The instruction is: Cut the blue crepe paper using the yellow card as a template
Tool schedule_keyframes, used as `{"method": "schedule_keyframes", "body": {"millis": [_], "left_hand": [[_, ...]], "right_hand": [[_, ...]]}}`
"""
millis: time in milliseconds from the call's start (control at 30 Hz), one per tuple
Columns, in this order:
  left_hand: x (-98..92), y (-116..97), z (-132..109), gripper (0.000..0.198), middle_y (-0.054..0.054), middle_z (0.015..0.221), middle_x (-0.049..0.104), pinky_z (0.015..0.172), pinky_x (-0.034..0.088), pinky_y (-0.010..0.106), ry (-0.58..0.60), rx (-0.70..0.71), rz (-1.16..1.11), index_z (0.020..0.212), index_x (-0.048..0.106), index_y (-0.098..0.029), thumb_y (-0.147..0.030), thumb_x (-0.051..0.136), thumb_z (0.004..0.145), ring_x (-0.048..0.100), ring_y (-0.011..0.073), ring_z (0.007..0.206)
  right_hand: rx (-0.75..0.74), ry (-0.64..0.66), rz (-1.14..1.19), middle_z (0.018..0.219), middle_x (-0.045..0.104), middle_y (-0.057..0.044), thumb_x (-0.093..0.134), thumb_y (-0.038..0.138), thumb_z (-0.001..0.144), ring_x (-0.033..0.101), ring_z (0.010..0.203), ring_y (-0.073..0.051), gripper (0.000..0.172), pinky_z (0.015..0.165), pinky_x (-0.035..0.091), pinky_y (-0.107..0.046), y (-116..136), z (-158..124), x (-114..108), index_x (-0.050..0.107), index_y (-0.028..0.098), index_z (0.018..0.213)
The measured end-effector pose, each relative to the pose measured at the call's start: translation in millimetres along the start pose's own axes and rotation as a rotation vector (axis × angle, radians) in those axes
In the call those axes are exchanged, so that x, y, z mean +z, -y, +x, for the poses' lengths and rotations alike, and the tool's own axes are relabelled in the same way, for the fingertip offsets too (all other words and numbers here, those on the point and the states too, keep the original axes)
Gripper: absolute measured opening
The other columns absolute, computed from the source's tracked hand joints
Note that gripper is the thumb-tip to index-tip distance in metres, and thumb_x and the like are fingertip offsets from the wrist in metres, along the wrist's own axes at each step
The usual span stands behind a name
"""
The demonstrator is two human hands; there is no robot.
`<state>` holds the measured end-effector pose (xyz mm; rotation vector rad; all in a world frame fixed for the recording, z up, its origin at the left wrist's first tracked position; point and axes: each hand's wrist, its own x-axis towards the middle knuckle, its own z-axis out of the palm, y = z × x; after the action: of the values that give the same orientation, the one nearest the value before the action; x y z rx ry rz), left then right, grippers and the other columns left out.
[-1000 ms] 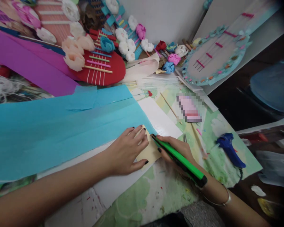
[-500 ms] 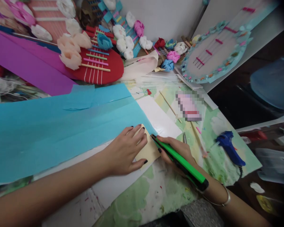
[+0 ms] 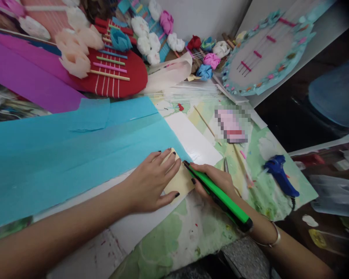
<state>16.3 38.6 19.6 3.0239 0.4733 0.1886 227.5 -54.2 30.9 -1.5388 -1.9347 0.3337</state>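
Observation:
My left hand [image 3: 152,182] lies flat with fingers spread, pressing a small cream card [image 3: 182,182] onto the end of a long blue crepe paper sheet [image 3: 61,151]. My right hand [image 3: 216,180] grips a green utility knife [image 3: 221,195], its dark tip resting against the card's right edge at the corner of the blue sheet. A white board [image 3: 194,141] lies under the paper and card.
A blue glue gun [image 3: 279,176] lies right of my hands on the green-stained table cover [image 3: 192,236]. Thin wooden sticks [image 3: 205,124] lie nearby. A red craft piece [image 3: 119,75], purple paper [image 3: 26,75], paper flowers [image 3: 154,38] and a round teal-edged board [image 3: 264,58] fill the back.
Both hands hold their positions on the card and knife. The view has shifted slightly, so everything sits a little higher and further left in the picture.

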Motion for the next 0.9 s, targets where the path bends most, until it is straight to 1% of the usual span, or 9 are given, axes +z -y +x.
{"method": "schedule_keyframes", "body": {"millis": [100, 167, 333, 400, 533, 667, 800, 900], "left_hand": [[-0.4, -0.6, 0.0, 0.067, 0.022, 0.145, 0.044, 0.107, 0.031, 0.051, 0.005, -0.001, -0.003, 0.142, 0.040, -0.003, -0.051, 0.038, 0.095, 0.034, 0.0390, 0.138], [0.0, -0.8, 0.0, 0.066, 0.023, 0.144, 0.045, 0.106, 0.031, 0.051, -0.010, 0.002, 0.001, 0.141, 0.042, -0.003, -0.051, 0.038, 0.095, 0.035, 0.0392, 0.137], [-0.2, 0.2, 1.0, 0.066, 0.023, 0.144, 0.045, 0.106, 0.032, 0.051, -0.021, 0.012, 0.007, 0.140, 0.042, -0.003, -0.050, 0.037, 0.095, 0.035, 0.0395, 0.137], [-0.8, 0.5, 1.8, 0.066, 0.023, 0.145, 0.044, 0.107, 0.031, 0.051, -0.008, 0.006, 0.008, 0.141, 0.041, -0.003, -0.050, 0.037, 0.095, 0.034, 0.0391, 0.138], [-1.2, 0.2, 1.9, 0.066, 0.023, 0.145, 0.043, 0.107, 0.032, 0.051, -0.004, 0.000, 0.007, 0.141, 0.042, -0.004, -0.051, 0.038, 0.095, 0.035, 0.0390, 0.138], [0.0, 0.0, 0.3, 0.067, 0.023, 0.146, 0.042, 0.107, 0.031, 0.051, 0.000, 0.001, -0.007, 0.141, 0.042, -0.003, -0.051, 0.038, 0.095, 0.033, 0.0393, 0.139], [0.9, -0.3, 0.0, 0.067, 0.023, 0.145, 0.043, 0.108, 0.031, 0.051, -0.006, -0.002, -0.007, 0.142, 0.041, -0.004, -0.051, 0.039, 0.094, 0.033, 0.0393, 0.139], [0.6, -0.8, 0.6, 0.066, 0.023, 0.144, 0.044, 0.107, 0.032, 0.051, -0.014, -0.002, 0.008, 0.141, 0.042, -0.004, -0.051, 0.039, 0.094, 0.035, 0.0390, 0.138]], "right_hand": [[-0.016, -0.025, -0.043, 0.083, 0.073, 0.000, 0.055, 0.017, 0.082, 0.068, 0.065, -0.014, 0.024, 0.064, 0.055, -0.026, -0.7, -2.1, 0.5, 0.063, 0.022, 0.104], [-0.003, -0.015, -0.058, 0.079, 0.072, 0.001, 0.054, 0.016, 0.082, 0.067, 0.061, -0.014, 0.022, 0.061, 0.053, -0.025, 0.1, -3.1, 0.6, 0.063, 0.022, 0.101], [0.006, 0.004, -0.070, 0.087, 0.074, -0.004, 0.054, 0.019, 0.083, 0.071, 0.073, -0.018, 0.025, 0.068, 0.055, -0.028, 3.5, -3.3, -0.8, 0.064, 0.019, 0.106], [0.004, 0.002, -0.083, 0.085, 0.074, -0.005, 0.054, 0.020, 0.083, 0.071, 0.072, -0.018, 0.025, 0.066, 0.055, -0.029, 3.5, -3.3, -1.4, 0.065, 0.019, 0.105], [-0.015, -0.030, -0.066, 0.080, 0.073, -0.003, 0.053, 0.019, 0.082, 0.069, 0.066, -0.017, 0.023, 0.061, 0.054, -0.028, 1.2, -4.3, -0.2, 0.065, 0.019, 0.102], [-0.015, -0.072, -0.049, 0.079, 0.072, -0.002, 0.053, 0.018, 0.081, 0.067, 0.063, -0.015, 0.027, 0.059, 0.053, -0.027, -2.1, -6.9, 4.1, 0.063, 0.021, 0.106], [-0.026, -0.056, -0.031, 0.083, 0.072, 0.000, 0.054, 0.017, 0.081, 0.068, 0.066, -0.015, 0.030, 0.062, 0.053, -0.027, -4.8, -11.3, 5.6, 0.061, 0.023, 0.110], [-0.034, -0.074, -0.049, 0.076, 0.071, 0.001, 0.055, 0.015, 0.079, 0.067, 0.061, -0.014, 0.028, 0.059, 0.051, -0.026, -3.8, -12.1, 4.4, 0.063, 0.023, 0.105]]}}
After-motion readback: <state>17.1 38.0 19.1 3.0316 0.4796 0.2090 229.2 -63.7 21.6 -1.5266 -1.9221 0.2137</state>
